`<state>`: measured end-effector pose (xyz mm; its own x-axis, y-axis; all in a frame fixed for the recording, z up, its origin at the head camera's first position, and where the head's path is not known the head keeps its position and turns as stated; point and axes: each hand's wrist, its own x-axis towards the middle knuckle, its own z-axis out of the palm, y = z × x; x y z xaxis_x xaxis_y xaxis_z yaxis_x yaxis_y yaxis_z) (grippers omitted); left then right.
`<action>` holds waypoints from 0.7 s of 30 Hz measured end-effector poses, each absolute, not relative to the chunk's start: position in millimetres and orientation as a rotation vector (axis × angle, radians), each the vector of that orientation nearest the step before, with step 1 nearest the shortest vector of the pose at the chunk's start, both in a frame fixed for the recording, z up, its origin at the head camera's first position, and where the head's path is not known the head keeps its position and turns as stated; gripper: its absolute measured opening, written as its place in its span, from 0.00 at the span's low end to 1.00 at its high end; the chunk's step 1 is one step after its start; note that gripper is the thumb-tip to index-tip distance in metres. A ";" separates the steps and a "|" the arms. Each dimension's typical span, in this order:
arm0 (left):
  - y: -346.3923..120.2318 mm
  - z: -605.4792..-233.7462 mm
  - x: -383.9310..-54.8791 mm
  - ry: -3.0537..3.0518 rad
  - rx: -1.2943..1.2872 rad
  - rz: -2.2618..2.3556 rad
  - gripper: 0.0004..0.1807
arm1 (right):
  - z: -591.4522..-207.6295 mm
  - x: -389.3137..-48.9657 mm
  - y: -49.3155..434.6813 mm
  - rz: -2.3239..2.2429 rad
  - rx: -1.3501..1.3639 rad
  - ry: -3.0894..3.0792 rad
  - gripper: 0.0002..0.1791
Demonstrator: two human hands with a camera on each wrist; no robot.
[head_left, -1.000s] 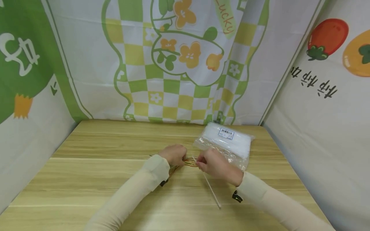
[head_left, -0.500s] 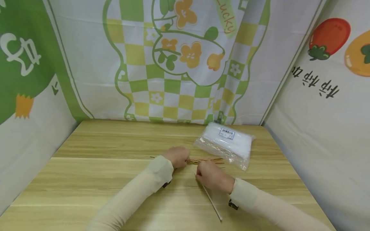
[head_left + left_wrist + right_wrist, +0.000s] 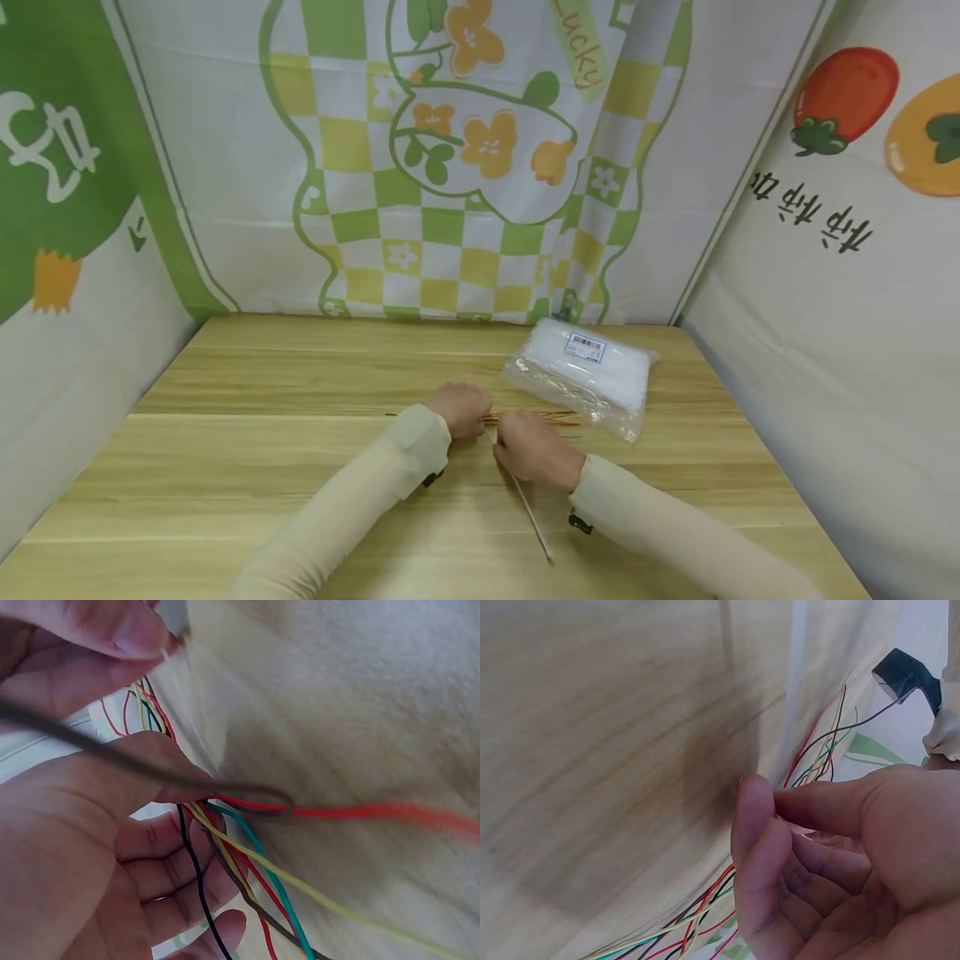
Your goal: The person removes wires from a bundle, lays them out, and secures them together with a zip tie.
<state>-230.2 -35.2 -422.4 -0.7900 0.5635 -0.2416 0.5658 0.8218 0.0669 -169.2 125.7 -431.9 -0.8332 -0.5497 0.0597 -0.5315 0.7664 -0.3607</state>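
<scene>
My left hand (image 3: 459,408) grips a bundle of thin coloured wires (image 3: 281,879), with red, yellow, green, black and brown strands running out on both sides of the fingers. Right beside it, my right hand (image 3: 536,450) pinches a thin white cable tie (image 3: 534,521) between thumb and forefinger. One length of the tie trails down toward the front of the table. In the right wrist view a pale strip of the tie (image 3: 796,667) rises from the fingertips. Behind the right hand the wire ends (image 3: 558,419) fan out over the wood. The middle of the bundle is hidden by the hands.
A clear plastic bag (image 3: 585,371) of white contents with a barcode label lies behind the right hand on the wooden table (image 3: 247,467). Printed cloth (image 3: 480,275) hangs along the back and both sides.
My right hand has come away from the wires toward the front, then moved left, close to the left hand, carrying the tie. The wire ends at the right now show. The left hand has shifted slightly.
</scene>
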 end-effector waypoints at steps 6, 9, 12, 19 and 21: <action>-35.6 -419.0 -230.3 2.739 0.851 0.021 0.15 | -436.8 -179.3 118.1 -0.500 -0.887 3.002 0.25; -34.6 -420.9 -230.4 2.737 0.825 0.074 0.15 | -438.1 -183.0 115.7 -0.463 -0.878 3.056 0.20; -33.2 -423.9 -230.6 2.742 0.818 0.118 0.17 | -435.5 -184.0 116.3 -0.425 -0.810 3.071 0.17; -31.9 -430.4 -235.3 2.707 0.839 0.039 0.17 | -420.2 -166.6 129.4 -0.389 -0.718 2.959 0.23; -32.7 -429.9 -236.7 2.712 0.847 0.020 0.15 | -417.8 -161.1 130.5 -0.349 -0.682 2.925 0.22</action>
<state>-236.7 -32.7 -429.9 -0.7813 0.5585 -0.2786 0.5543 0.8261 0.1017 -161.1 130.5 -417.8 -0.8916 -0.4485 -0.0618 -0.4214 0.8720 -0.2491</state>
